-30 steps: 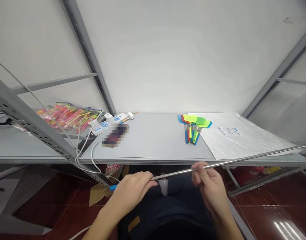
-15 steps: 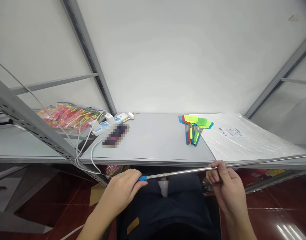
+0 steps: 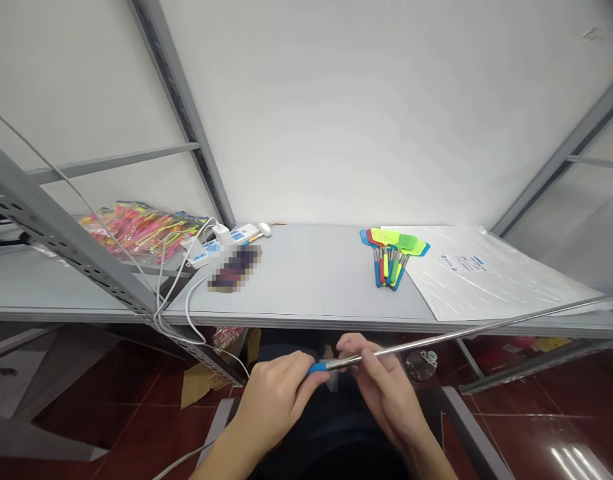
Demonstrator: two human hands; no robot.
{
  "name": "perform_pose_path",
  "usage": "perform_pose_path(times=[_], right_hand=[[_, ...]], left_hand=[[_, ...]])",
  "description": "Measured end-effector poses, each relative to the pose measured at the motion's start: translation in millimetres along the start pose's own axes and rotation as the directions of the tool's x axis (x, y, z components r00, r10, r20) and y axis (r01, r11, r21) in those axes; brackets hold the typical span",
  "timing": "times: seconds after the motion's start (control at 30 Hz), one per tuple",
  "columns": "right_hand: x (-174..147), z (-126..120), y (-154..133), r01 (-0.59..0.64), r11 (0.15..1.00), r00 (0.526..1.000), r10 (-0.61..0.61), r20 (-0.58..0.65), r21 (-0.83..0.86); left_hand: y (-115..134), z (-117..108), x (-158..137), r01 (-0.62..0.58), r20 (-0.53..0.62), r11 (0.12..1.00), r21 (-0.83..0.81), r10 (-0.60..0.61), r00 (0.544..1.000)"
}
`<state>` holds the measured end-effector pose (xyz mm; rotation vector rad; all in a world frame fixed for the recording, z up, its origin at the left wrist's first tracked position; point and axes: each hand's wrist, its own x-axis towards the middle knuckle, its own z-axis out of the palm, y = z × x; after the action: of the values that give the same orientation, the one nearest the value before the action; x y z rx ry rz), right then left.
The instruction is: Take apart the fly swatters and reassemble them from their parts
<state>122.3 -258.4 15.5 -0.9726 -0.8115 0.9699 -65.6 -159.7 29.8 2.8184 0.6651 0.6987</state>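
My left hand (image 3: 279, 393) is wrapped around the blue handle (image 3: 316, 369) of a telescopic fly swatter, near the front edge of the shelf. Its long, thin metal rod (image 3: 436, 339) is drawn out and slants up to the right, leaving the frame, so the far end is out of view. Close to the handle, my right hand (image 3: 386, 387) holds the rod, thumb over it and fingers behind. On the shelf beyond lies a small pile of fly swatters (image 3: 393, 257) with blue, red, yellow and green heads, their short handles pointing towards me.
A grey shelf (image 3: 306, 287) spans the view. White wrapping sheet (image 3: 466, 287) covers its right part. To the left are a power strip (image 3: 241, 235) with white cables, a blurred-out object (image 3: 235, 269) and bagged colourful items (image 3: 141, 230). A metal upright (image 3: 61, 227) stands at left.
My right hand has slid left along the rod, close to the handle. My left hand has shifted slightly right, and the rod now slants more steeply up to the right.
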Motion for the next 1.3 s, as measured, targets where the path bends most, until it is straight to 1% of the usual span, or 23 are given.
perform_pose_path(times=[0.07, 0.13, 0.2, 0.27, 0.33, 0.43, 0.47, 0.5, 0.53, 0.6, 0.67, 0.7, 0.73, 0.8, 0.83, 0.87, 0.9, 1.0, 1.03, 1.1, 1.2, 1.27, 1.3], right_hand=[[-0.7, 4.8, 4.9, -0.059, 0.998, 0.998, 0.059, 0.001, 0.005], [1.6, -2.8, 3.4, -0.098, 0.994, 0.995, 0.099, -0.032, 0.048], [6.1, -17.9, -4.3, -0.063, 0.983, 0.989, 0.084, -0.121, 0.173], [11.0, -35.9, -16.0, 0.033, 0.953, 0.960, 0.054, -0.276, 0.301], [14.7, -53.7, -28.3, 0.141, 0.925, 0.893, 0.035, -0.449, 0.353], [17.5, -75.3, -40.3, 0.294, 0.916, 0.744, -0.040, -0.668, 0.273], [18.0, -79.6, -41.7, 0.325, 0.916, 0.704, -0.068, -0.707, 0.235], [18.5, -81.8, -41.9, 0.344, 0.916, 0.681, -0.092, -0.726, 0.206], [18.9, -81.4, -40.9, 0.355, 0.916, 0.674, -0.111, -0.731, 0.188], [18.9, -71.9, -35.6, 0.365, 0.918, 0.686, -0.153, -0.711, 0.155], [17.0, -51.0, -26.0, 0.346, 0.930, 0.729, -0.183, -0.660, 0.125], [14.9, -37.1, -19.8, 0.312, 0.943, 0.768, -0.181, -0.615, 0.113], [12.1, -22.2, -13.0, 0.256, 0.960, 0.823, -0.154, -0.546, 0.115], [5.5, 6.1, 0.3, 0.092, 0.990, 0.947, -0.054, -0.316, 0.105], [2.5, 16.8, 5.6, 0.056, 0.991, 0.973, -0.028, -0.231, 0.118], [0.2, 24.0, 9.3, 0.026, 0.989, 0.980, 0.005, -0.201, 0.148], [-1.0, 27.0, 10.9, 0.001, 0.992, 0.987, 0.019, -0.157, 0.129], [2.6, 13.3, 4.4, -0.036, 0.993, 0.992, 0.049, -0.119, 0.111], [5.5, 3.7, -0.7, -0.025, 0.988, 0.988, 0.047, -0.145, 0.150], [12.2, -18.0, -12.8, 0.032, 0.961, 0.966, 0.040, -0.254, 0.274], [21.0, -45.4, -28.7, 0.120, 0.904, 0.880, 0.095, -0.465, 0.411], [24.6, -54.6, -34.1, 0.159, 0.888, 0.812, 0.131, -0.569, 0.431], [25.7, -55.8, -35.0, 0.191, 0.891, 0.779, 0.118, -0.616, 0.412]], left_hand=[[2.6, 3.7, 0.8, 0.000, 0.001, 1.000, -0.020, 0.000, 1.000], [-1.2, 5.6, 0.0, -0.022, -0.032, 1.000, -0.011, 0.021, 0.999], [-9.1, 6.3, -1.9, -0.033, -0.069, 0.999, 0.011, 0.033, 0.997], [-18.6, 6.6, -3.9, -0.026, -0.103, 0.999, 0.019, 0.028, 0.994], [-27.6, 6.7, -5.6, -0.015, -0.131, 1.000, 0.009, 0.017, 0.991], [-39.1, 6.3, -7.4, -0.007, -0.141, 1.000, -0.012, 0.005, 0.990], [-42.3, 6.0, -7.8, -0.006, -0.133, 1.000, -0.017, 0.004, 0.991], [-45.2, 5.6, -8.1, -0.003, -0.129, 1.000, -0.018, 0.001, 0.992], [-47.4, 5.1, -8.3, 0.002, -0.134, 1.000, -0.016, -0.004, 0.991], [-48.9, 4.1, -8.1, 0.027, -0.171, 1.000, 0.000, -0.027, 0.985], [-44.5, 4.3, -6.7, 0.057, -0.220, 0.998, 0.017, -0.051, 0.974], [-39.7, 5.2, -5.4, 0.060, -0.229, 0.998, 0.016, -0.055, 0.972], [-33.6, 6.8, -3.7, 0.058, -0.224, 0.998, 0.009, -0.055, 0.973], [-19.2, 11.6, 0.2, 0.041, -0.171, 0.999, -0.024, -0.044, 0.984], [-12.5, 14.3, 2.2, 0.038, -0.147, 0.998, -0.044, -0.044, 0.988], [-7.0, 16.8, 3.9, 0.040, -0.124, 0.997, -0.067, -0.048, 0.991], [-3.1, 18.9, 5.2, 0.047, -0.109, 0.995, -0.088, -0.057, 0.992], [-2.7, 20.6, 5.7, 0.057, -0.096, 0.991, -0.119, -0.069, 0.993], [-5.7, 19.8, 4.7, 0.058, -0.101, 0.992, -0.112, -0.069, 0.993], [-14.2, 16.9, 1.8, 0.059, -0.123, 0.994, -0.088, -0.070, 0.990], [-25.9, 12.7, -2.4, 0.072, -0.170, 0.995, -0.073, -0.084, 0.982], [-29.5, 11.7, -3.2, 0.076, -0.184, 0.994, -0.077, -0.089, 0.979], [-29.9, 11.9, -2.9, 0.079, -0.184, 0.994, -0.080, -0.092, 0.979]])
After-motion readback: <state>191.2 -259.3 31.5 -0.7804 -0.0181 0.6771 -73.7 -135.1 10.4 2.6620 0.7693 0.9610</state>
